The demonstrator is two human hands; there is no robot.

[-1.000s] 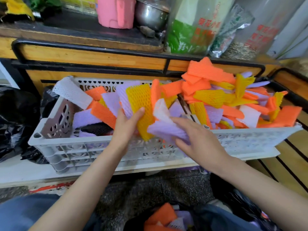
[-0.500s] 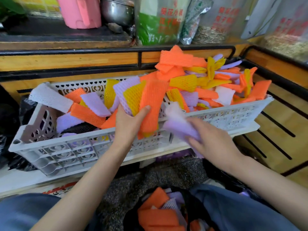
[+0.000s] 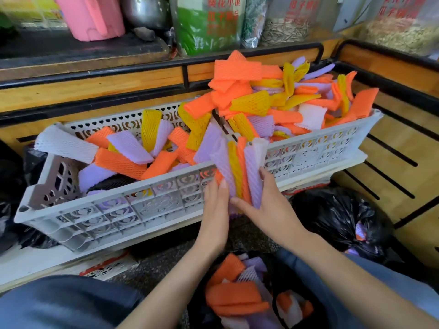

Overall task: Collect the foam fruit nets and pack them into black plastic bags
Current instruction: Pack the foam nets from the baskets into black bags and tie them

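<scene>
- Green-and-white bag (image 3: 209, 32) on the shelf behind the crates: red Chinese print, "葵花小" then a blurred character; the line below starts "瓜子", the rest unclear.
- Clear bag (image 3: 288, 24) of seeds beside it: red characters, "瓜子" legible, the remainder blurred.
- Far-right bag (image 3: 401, 22): red print, unreadable.

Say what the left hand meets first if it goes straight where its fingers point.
Likely the front wall of the white crate; the left hand's fingertips sit close before it, beside the net bundle. Depth unclear.
</scene>
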